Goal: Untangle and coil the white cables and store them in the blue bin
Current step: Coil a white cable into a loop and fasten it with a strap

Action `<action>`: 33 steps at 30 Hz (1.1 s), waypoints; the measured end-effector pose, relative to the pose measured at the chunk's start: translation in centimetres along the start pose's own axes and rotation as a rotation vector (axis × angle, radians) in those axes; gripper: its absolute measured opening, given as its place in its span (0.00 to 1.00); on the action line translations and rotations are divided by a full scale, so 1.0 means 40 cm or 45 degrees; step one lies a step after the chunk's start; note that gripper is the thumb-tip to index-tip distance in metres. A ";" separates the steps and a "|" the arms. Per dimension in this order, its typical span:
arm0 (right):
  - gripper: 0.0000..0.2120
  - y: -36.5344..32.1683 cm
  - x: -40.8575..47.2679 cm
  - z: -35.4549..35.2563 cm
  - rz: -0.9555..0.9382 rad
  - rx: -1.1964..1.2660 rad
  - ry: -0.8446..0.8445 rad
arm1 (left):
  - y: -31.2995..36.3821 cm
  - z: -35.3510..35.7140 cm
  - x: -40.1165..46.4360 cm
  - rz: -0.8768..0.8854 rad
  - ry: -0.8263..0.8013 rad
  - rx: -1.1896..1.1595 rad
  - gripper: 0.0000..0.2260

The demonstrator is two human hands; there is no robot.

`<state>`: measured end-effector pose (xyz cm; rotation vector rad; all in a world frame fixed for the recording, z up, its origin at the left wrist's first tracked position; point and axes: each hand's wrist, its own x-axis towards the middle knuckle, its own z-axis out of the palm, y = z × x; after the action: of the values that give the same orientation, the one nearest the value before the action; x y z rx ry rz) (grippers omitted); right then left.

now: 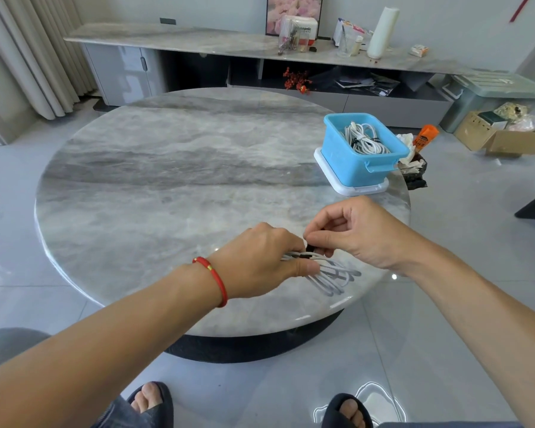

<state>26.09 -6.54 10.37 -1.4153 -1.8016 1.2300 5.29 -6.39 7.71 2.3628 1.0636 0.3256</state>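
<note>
Here, coiled white cable [328, 274] gripped by left hand [260, 261], right hand [359, 233] pinching its tie.

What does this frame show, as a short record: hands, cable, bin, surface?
left hand: holds the coiled cable down on the table
right hand: pinches a black tie at the coil
bin: blue, far right on the table, on a white lid, coiled cables already inside
stage: last coil being tied, not yet binned
</note>
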 end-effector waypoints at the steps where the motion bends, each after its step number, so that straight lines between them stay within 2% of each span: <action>1: 0.01 0.000 -0.001 0.004 -0.015 -0.073 0.016 | -0.002 0.005 0.002 -0.017 -0.012 0.030 0.17; 5: 0.08 0.001 -0.003 0.022 -0.099 -0.396 0.149 | 0.001 0.021 0.007 -0.093 -0.090 0.147 0.19; 8: 0.06 -0.002 -0.012 0.033 -0.219 -0.544 0.247 | 0.003 0.027 0.009 -0.111 -0.106 0.149 0.18; 15: 0.04 -0.004 -0.027 0.064 -0.372 -0.651 0.217 | 0.012 0.024 0.013 -0.251 -0.229 -0.055 0.15; 19: 0.04 -0.006 -0.030 0.068 -0.415 -0.708 0.184 | 0.003 0.027 0.016 -0.481 -0.211 -0.376 0.17; 23: 0.07 0.001 -0.023 0.077 -0.488 -0.813 0.209 | -0.002 0.035 0.018 -0.648 -0.171 -0.752 0.11; 28: 0.05 0.009 -0.016 0.096 -0.642 -1.073 0.327 | -0.011 0.023 0.030 -0.764 -0.177 -1.261 0.09; 33: 0.12 0.027 -0.024 0.099 -0.754 -1.027 0.449 | -0.029 0.003 0.036 -0.817 -0.275 -1.663 0.10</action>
<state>23.58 -8.72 7.78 -1.1949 -2.3027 -0.0740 5.56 -4.70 6.99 0.8359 0.9683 0.3463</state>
